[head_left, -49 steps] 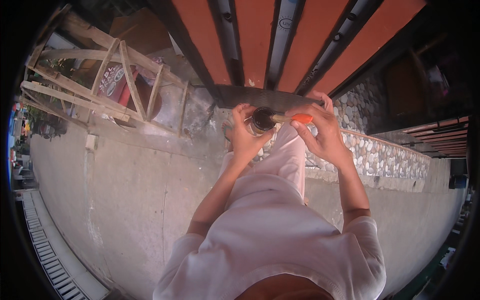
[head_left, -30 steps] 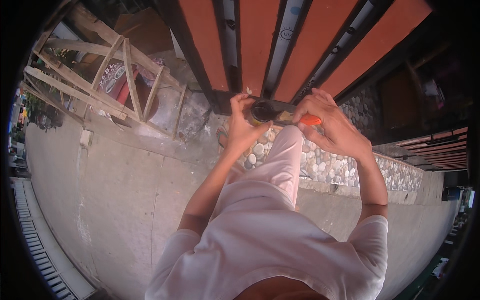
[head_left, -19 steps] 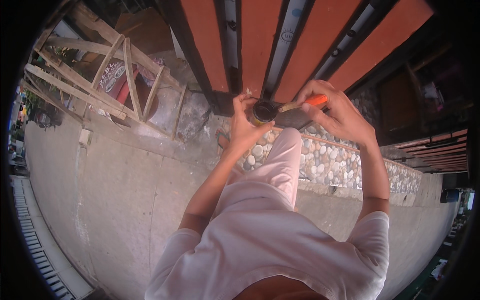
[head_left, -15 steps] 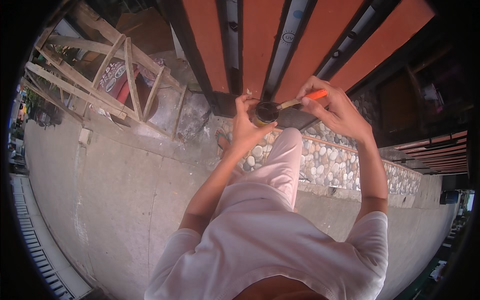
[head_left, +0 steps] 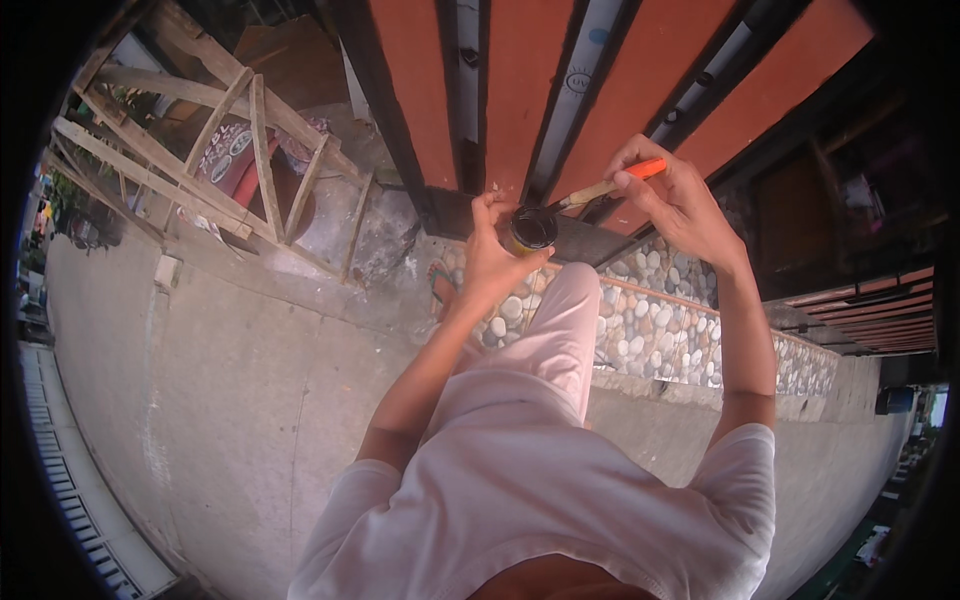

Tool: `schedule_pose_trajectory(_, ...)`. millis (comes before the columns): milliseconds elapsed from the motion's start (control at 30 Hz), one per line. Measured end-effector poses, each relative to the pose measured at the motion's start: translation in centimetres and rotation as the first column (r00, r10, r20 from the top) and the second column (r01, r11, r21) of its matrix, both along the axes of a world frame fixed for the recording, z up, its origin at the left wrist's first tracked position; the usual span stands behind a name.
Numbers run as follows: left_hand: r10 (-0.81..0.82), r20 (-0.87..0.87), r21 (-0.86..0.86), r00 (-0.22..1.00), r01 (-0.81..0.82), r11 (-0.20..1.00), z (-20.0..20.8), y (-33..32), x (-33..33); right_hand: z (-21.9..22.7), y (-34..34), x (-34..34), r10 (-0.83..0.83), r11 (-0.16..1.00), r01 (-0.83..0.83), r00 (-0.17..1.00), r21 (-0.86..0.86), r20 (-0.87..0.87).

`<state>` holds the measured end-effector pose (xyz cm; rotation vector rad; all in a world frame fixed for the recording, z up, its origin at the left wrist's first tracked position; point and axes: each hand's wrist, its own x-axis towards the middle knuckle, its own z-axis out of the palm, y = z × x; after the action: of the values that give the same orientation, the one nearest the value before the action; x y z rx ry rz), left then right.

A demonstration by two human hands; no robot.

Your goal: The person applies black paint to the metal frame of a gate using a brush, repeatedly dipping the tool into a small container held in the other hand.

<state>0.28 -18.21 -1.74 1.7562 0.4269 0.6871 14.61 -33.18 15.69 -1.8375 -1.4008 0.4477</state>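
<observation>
1. Two bare hands in play, both loaded, in front of a slatted gate (head_left: pixel 523 90) with orange panels and dark frame bars.
2. Left hand (head_left: pixel 490 262): wrapped round a small open can (head_left: pixel 533 230), thumb on the near right side, fingers on the left side. Grip is firm enough to carry it.
3. Can location: held up just short of the gate's dark bottom rail, above and slightly left of the bent knee in pale trousers (head_left: pixel 563 325). Mouth faces the camera, interior dark; fill level can't be read.
4. Right hand (head_left: pixel 685 210): pinching a brush (head_left: pixel 592 194) by its orange handle, thumb and fingers closed on it.
5. Brush slants down-left, working end at the can's right rim. Can't tell whether it touches.
6. Below the gate, right of the knee: ledge (head_left: pixel 680 335) faced with rounded stones.
7. Left side: rough wooden frame (head_left: pixel 262 150) standing on concrete ground (head_left: pixel 220 370), reddish container (head_left: pixel 243 183) seen through its bars.
8. Sandalled foot (head_left: pixel 441 287) shows left of the left wrist.
</observation>
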Motion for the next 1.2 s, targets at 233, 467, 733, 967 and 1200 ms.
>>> schedule_pose_trajectory(233,-0.073,0.021,0.046,0.997,0.072,0.996,0.7,-0.4,0.5,-2.2,1.4,2.0,-0.044,0.999,0.045,0.996,0.007,-0.075)
schedule_pose_trajectory(467,-0.055,0.086,-0.029,0.995,0.058,0.998,0.5,-0.4,0.5,-0.9,1.7,1.3,-0.034,0.996,0.035,0.999,0.086,-0.012)
schedule_pose_trajectory(733,-0.005,0.051,0.087,0.999,0.0,0.996,0.0,1.1,0.8,-0.2,0.5,0.5,-0.053,0.995,0.053,0.999,0.081,-0.012)
schedule_pose_trajectory(967,-0.018,0.074,0.008,0.997,0.018,1.0,0.0,2.0,0.7,-0.5,0.5,0.1,0.148,0.983,-0.165,0.973,0.084,0.18)
schedule_pose_trajectory(1200,-0.007,0.018,-0.014,1.0,0.007,1.0,-0.7,1.9,0.4,-0.2,0.1,0.3,0.082,0.995,-0.088,0.991,0.047,0.108)
